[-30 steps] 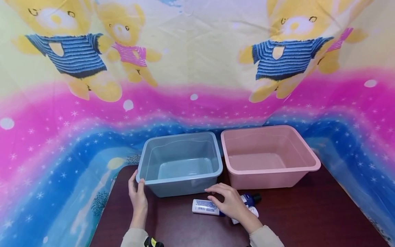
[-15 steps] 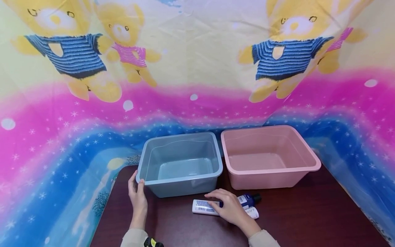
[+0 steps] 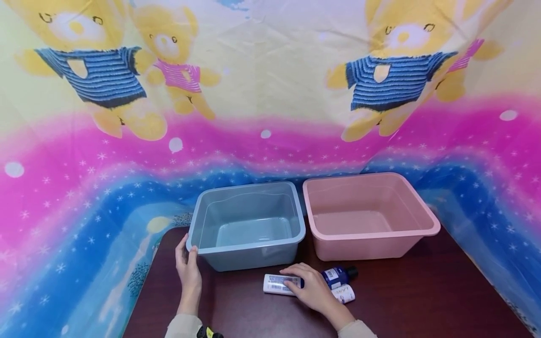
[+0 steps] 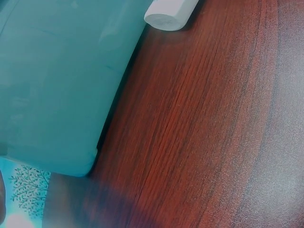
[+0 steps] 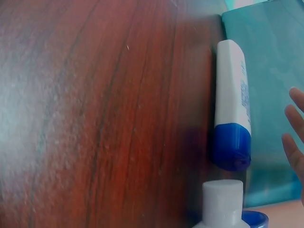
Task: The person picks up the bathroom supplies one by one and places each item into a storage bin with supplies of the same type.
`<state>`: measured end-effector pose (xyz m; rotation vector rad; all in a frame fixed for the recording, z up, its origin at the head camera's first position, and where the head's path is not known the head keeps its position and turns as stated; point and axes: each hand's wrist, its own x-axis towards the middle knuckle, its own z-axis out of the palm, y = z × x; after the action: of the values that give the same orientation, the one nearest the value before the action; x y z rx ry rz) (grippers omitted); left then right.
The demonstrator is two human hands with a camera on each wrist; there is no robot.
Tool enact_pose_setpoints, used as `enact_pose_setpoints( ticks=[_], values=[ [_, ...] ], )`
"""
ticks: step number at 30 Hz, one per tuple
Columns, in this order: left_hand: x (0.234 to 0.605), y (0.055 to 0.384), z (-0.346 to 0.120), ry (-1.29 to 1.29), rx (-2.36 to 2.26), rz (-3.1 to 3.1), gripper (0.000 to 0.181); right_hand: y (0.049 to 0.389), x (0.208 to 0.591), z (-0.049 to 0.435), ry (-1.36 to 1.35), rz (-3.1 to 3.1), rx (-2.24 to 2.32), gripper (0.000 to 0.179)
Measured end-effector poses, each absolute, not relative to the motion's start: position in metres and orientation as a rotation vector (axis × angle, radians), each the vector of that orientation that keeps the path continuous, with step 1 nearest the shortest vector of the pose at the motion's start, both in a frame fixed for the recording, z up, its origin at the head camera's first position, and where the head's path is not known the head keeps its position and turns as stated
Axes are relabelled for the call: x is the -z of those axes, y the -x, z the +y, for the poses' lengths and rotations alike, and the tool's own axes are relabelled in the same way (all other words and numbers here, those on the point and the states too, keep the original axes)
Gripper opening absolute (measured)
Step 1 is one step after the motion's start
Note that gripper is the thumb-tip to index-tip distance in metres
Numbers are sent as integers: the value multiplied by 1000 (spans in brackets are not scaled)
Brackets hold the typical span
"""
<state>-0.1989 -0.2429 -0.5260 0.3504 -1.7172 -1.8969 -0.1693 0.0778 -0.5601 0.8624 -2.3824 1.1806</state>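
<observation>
My left hand (image 3: 189,276) holds the front left corner of a grey-blue plastic basin (image 3: 249,256), thumb on the front side and fingers along the left side. Over a white bottle with a blue cap (image 3: 274,284), lying on its side before the basin, my right hand (image 3: 312,287) hovers with parted, slightly bent fingers. In the right wrist view its fingers (image 5: 295,121) are apart from that bottle (image 5: 232,88). Beside the wrist lie a dark blue bottle with a black cap (image 3: 334,278) and a white bottle (image 3: 345,294), the latter partly hidden by the hand.
A pink basin (image 3: 359,246) stands to the right of the grey-blue one, both with nothing inside. The dark wooden table (image 3: 422,295) extends in front of them. A cloth printed with bears (image 3: 262,94) hangs behind and at the sides.
My right hand has shifted slightly down and left over the white bottle with the blue cap, uncovering more of the other two bottles. The left hand stays at the basin's corner.
</observation>
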Motion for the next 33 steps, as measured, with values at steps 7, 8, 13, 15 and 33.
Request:
enact_pose_setpoints(
  ticks=[7,8,13,15,33],
  values=[
    [531,201,-241,-337,1903,-1723,43,169,567,73,-809,-2399,-1171,30],
    [531,201,-241,-336,1901,-1720,43,169,568,72,-801,-2409,-1168,30],
    [532,202,-241,-334,1901,-1691,42,172,573,67,-783,-2450,-1153,31],
    [531,202,-242,-334,1906,-1687,41,173,575,65,-785,-2444,-1165,32],
    [506,190,-236,-296,1923,-1691,45,179,591,60,-711,-2570,-1172,35]
  ],
)
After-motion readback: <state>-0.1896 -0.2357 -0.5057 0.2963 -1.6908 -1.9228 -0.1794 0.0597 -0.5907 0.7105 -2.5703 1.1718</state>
